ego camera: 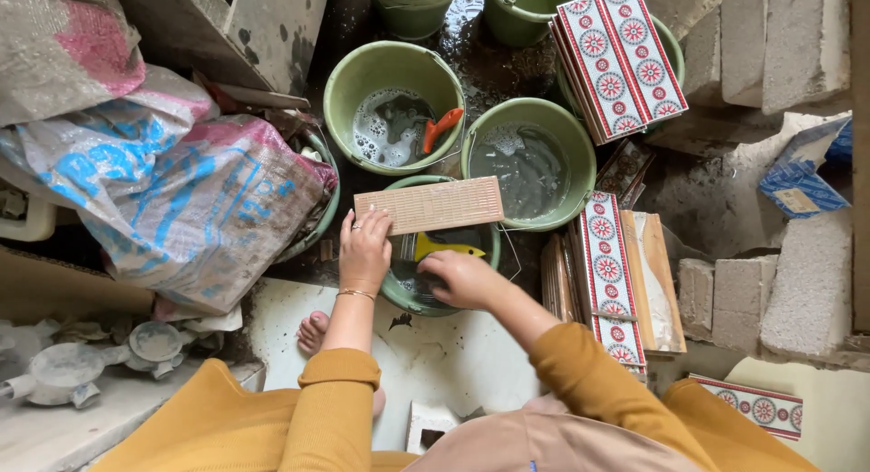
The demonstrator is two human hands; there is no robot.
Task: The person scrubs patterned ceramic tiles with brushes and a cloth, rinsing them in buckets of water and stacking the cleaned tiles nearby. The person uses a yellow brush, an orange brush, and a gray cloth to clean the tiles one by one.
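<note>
The bucket [412, 295] beneath the hands is mostly hidden, its contents hard to make out. A ribbed tan tile [429, 205], lying back-side up across that bucket's rim, is steadied by the left hand [364, 250], fingers spread flat on its near edge. The right hand [462, 277] closes around a yellow-handled brush [435, 247]. Two more green buckets [528, 164] of grey water stand beyond, an orange tool [442, 128] in one; patterned red-and-white tiles [621, 60] lean at right

Five green buckets [393, 73], two hands [364, 252], two brushes [441, 128], two sacks [195, 205]
</note>
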